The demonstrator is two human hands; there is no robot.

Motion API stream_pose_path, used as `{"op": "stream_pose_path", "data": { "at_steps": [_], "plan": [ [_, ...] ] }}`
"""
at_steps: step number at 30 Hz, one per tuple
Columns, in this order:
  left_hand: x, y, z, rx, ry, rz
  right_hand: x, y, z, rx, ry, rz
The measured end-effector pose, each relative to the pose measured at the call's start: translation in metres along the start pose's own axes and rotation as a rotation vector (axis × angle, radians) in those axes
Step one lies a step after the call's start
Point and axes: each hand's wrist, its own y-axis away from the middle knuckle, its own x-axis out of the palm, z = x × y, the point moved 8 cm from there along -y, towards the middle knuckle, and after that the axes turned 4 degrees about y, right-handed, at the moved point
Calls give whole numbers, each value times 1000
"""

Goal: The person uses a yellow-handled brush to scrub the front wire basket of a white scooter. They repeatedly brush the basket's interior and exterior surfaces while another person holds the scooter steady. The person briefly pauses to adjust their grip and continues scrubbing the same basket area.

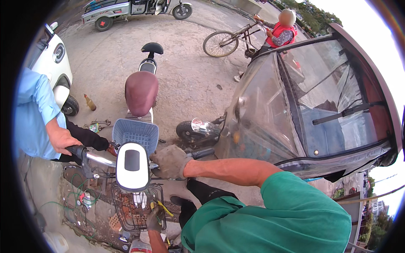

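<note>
My right hand [171, 162], in a soiled grey glove, is closed round the handlebar [100, 159] of an electric bike, beside its black grip [202, 153]. Lower down, my gloved left hand [155, 219] holds a yellow-handled tool [165, 209], apparently pliers, at the side of the black wire basket [121, 218]. Between the hands and the far grip sits the white headlight or display housing [133, 166]. A blue plastic basket [136, 134] is just beyond it. A co-worker's bare hand [65, 139] holds the other grip.
A maroon seat [141, 93] lies beyond the blue basket. A covered three-wheeler [262, 126] stands close at the right, a white car [53, 63] at the left. A bottle [90, 102] and wrenches [102, 122] are on the ground. A person [281, 34] holds a bicycle [220, 44]. Green cord [76, 183] lies below.
</note>
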Motion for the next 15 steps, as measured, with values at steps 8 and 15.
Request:
{"op": "stream_pose_path", "data": {
  "at_steps": [8,15],
  "plan": [
    [36,3,13,134,390,276,4,1,-1,-19,26,-15],
    [30,-16,41,210,420,113,5,2,-1,-56,14,-96]
  ]
}}
